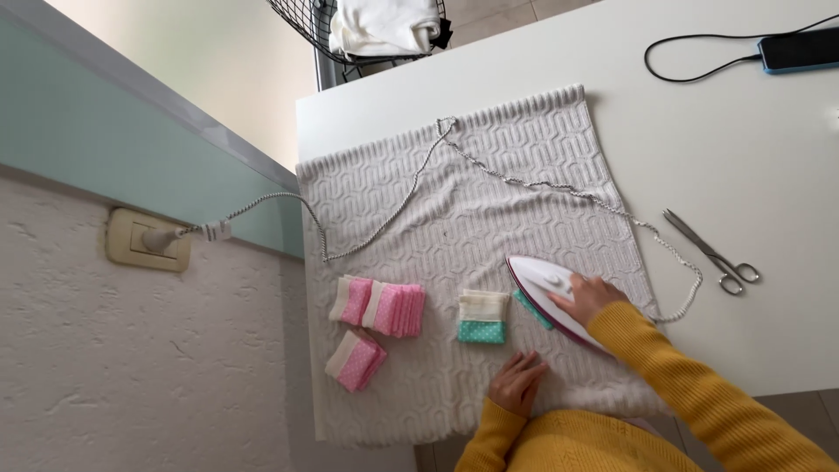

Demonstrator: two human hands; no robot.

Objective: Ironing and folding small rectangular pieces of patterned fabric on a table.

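My right hand (587, 297) grips the handle of a white and magenta iron (544, 288), which rests on a small teal dotted fabric piece (527, 305) on the grey knitted towel (454, 201). My left hand (517, 382) lies flat on the towel just below and to the left of the iron, holding nothing. A folded teal and cream fabric stack (482, 316) sits left of the iron. Further left lie pink dotted fabric pieces (379, 307) and another pink piece (356, 359).
The iron's braided cord (524, 185) loops across the towel to a wall socket (149, 239) at the left. Scissors (712, 253) lie on the white table (752, 149) right of the towel. A phone (800, 49) with a black cable sits far right. A wire basket (376, 31) holds white cloth.
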